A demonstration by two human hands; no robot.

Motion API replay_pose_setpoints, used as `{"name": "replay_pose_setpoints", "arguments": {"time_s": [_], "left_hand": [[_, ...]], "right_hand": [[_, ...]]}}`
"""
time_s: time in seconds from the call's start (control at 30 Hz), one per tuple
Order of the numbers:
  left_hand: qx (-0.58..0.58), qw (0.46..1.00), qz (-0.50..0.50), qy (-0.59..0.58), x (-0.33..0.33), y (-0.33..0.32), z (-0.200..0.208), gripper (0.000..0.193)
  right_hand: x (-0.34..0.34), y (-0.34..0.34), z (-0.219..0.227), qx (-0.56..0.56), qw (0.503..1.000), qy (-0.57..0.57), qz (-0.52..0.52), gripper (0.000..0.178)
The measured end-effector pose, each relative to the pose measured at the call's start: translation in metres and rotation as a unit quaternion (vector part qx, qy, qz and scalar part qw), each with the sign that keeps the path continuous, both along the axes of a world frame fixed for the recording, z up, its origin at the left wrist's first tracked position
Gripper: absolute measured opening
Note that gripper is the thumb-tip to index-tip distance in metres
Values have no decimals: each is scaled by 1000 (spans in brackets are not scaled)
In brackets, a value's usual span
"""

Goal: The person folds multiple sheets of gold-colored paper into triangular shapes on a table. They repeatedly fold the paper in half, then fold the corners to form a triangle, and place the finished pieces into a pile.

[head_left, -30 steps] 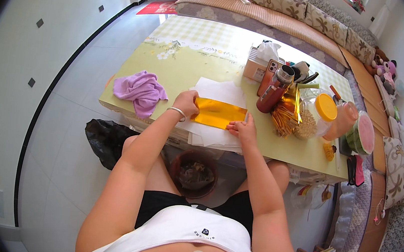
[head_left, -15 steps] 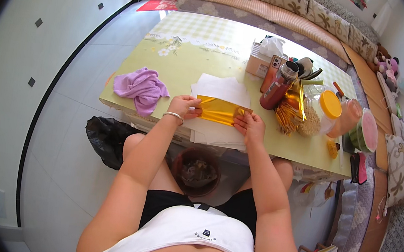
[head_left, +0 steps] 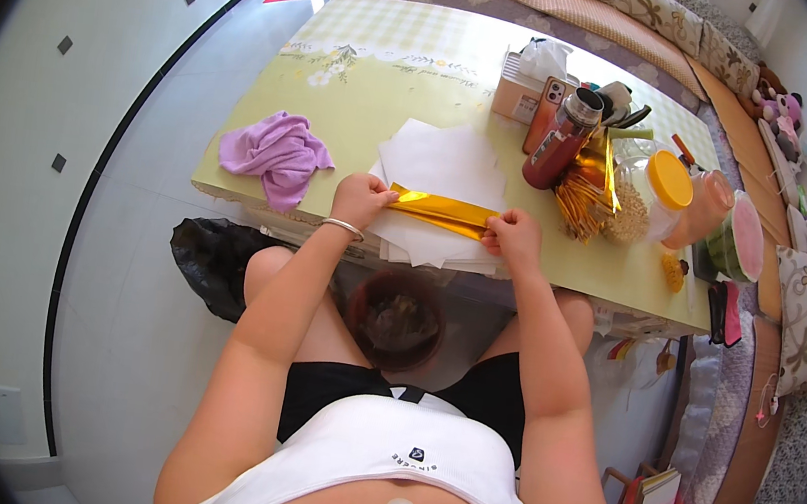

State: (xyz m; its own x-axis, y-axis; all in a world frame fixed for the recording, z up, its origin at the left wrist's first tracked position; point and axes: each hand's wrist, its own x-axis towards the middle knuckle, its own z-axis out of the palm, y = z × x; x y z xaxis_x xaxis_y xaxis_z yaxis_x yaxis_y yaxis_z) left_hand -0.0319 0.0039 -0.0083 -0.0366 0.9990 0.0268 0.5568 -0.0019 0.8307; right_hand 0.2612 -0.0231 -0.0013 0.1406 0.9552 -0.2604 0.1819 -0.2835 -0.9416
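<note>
Fold apparently underway: pinching gold strip [head_left: 442,212] by both ends with left hand [head_left: 362,200] and right hand [head_left: 514,237] over white paper [head_left: 445,161]; next, probably needs even creasing

The bare left arm [head_left: 262,335] and bare right arm [head_left: 564,383] reach forward, forearms angling inward from the elbows. The bare left hand [head_left: 362,201] and bare right hand [head_left: 514,235] stand apart at nearly the same level, each pinching between its thumb and curled fingers on the inner side. The bare left knee [head_left: 268,264] and bare right knee [head_left: 572,311] spread just outside the forearms.
</note>
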Motion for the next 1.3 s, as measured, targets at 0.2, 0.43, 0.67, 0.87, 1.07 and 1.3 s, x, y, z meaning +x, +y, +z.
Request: {"name": "replay_pose_setpoints", "arguments": {"time_s": [0.2, 0.43, 0.67, 0.87, 1.07, 1.3], "left_hand": [[105, 986, -2, 128, -4, -5, -9, 24], [63, 993, 5, 99, -1, -6, -4, 23], [69, 993, 13, 91, -2, -8, -3, 23], [65, 994, 21, 86, 0, -6, -6, 22], [81, 992, 19, 93, -2, -6, -10, 21], [23, 1000, 9, 19, -4, -2, -8, 18]], "right_hand": [[1, 1, -2, 8, 998, -55, 39, 11], [-1, 0, -7, 29, 982, -176, 60, 11], [-3, -5, -13, 79, 983, -159, 49, 20], [-1, -11, -19, 77, 993, -82, 21, 29], [-5, -15, -15, 88, 982, -164, 13, 31], [-14, -25, -10, 139, 940, -311, 19, 23]]}}
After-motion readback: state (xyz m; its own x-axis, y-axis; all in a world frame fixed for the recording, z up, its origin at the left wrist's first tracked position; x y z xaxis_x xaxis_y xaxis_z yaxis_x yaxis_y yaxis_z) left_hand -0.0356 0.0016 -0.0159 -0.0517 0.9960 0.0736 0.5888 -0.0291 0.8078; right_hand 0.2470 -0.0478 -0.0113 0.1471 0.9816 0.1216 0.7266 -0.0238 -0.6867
